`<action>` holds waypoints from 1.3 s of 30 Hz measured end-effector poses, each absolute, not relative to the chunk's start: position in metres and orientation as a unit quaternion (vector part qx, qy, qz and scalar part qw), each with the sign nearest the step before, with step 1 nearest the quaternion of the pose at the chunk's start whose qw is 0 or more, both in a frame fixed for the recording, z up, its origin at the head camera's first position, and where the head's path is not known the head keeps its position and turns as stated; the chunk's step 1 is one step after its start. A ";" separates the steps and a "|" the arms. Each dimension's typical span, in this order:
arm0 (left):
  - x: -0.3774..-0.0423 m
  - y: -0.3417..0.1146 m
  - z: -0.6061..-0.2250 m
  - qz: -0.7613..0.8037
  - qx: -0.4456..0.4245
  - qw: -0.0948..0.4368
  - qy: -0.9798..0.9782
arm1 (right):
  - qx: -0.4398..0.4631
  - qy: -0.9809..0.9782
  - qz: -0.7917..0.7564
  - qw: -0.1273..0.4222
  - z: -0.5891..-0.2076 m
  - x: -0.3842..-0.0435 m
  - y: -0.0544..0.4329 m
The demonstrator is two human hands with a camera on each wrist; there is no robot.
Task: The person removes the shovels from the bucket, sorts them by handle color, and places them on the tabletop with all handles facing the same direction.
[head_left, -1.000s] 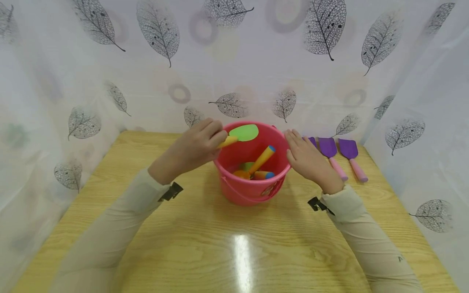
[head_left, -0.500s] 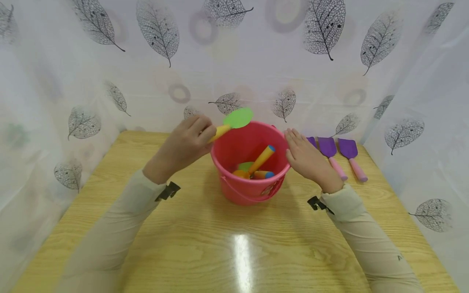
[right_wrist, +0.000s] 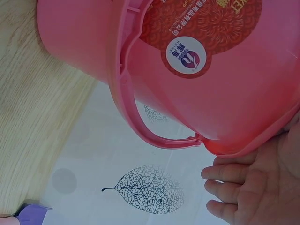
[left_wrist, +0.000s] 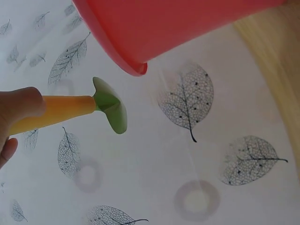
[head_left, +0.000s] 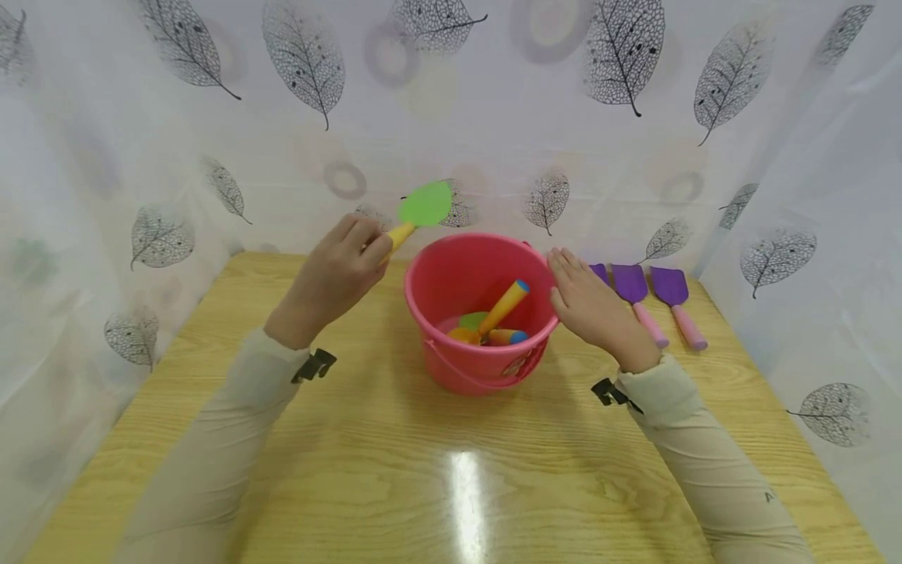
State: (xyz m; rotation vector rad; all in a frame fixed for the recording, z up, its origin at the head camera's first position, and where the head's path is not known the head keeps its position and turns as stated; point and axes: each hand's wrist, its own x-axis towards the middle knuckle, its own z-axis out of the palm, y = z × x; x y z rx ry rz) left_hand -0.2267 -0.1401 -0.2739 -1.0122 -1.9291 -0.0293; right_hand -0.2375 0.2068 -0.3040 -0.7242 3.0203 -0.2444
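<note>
My left hand point(head_left: 334, 270) grips the yellow handle of a toy shovel point(head_left: 426, 204), left of the pink bucket point(head_left: 458, 374) and above the table. Its green blade points up and away; in the left wrist view the shovel point(left_wrist: 70, 108) is seen side-on beside the bucket's rim. My right hand point(head_left: 592, 304) rests on the right side of the rim with its fingers straight, and the right wrist view shows the palm point(right_wrist: 267, 187) against the bucket. Inside the bucket lie more toy tools, among them a yellow handle point(head_left: 506, 305) with a blue end and a green blade point(head_left: 474, 319).
Purple-bladed shovels with pink handles point(head_left: 685, 325) lie in a row right of the bucket. The wooden table point(head_left: 366, 470) meets a white leaf-patterned curtain point(head_left: 282, 157) at the back and sides. The bucket's handle point(right_wrist: 126, 101) hangs down its side.
My left hand has carried the toy shovel up and leftward out of the bucket, its blade turning upward. The right hand and the bucket have stayed almost still.
</note>
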 end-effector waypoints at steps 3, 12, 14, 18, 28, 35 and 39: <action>-0.229 -0.145 -0.277 -0.006 -0.405 0.466 -0.787 | -0.233 0.969 -0.077 0.016 -0.303 -0.237 0.207; -0.237 -0.159 -0.288 0.010 -0.385 0.468 -0.795 | -0.232 0.969 -0.079 0.014 -0.306 -0.239 0.208; -0.239 -0.162 -0.290 0.010 -0.381 0.467 -0.798 | -0.232 0.969 -0.078 0.012 -0.306 -0.239 0.208; -0.241 -0.167 -0.294 0.004 -0.374 0.464 -0.803 | -0.233 0.969 -0.076 0.010 -0.306 -0.238 0.208; -0.248 -0.180 -0.311 -0.006 -0.357 0.482 -0.800 | -0.231 0.970 -0.079 0.012 -0.306 -0.239 0.209; -0.251 -0.192 -0.322 0.011 -0.346 0.477 -0.808 | -0.233 0.969 -0.081 0.009 -0.306 -0.238 0.208; -0.254 -0.200 -0.327 0.021 -0.341 0.472 -0.813 | -0.234 0.969 -0.081 0.008 -0.306 -0.238 0.209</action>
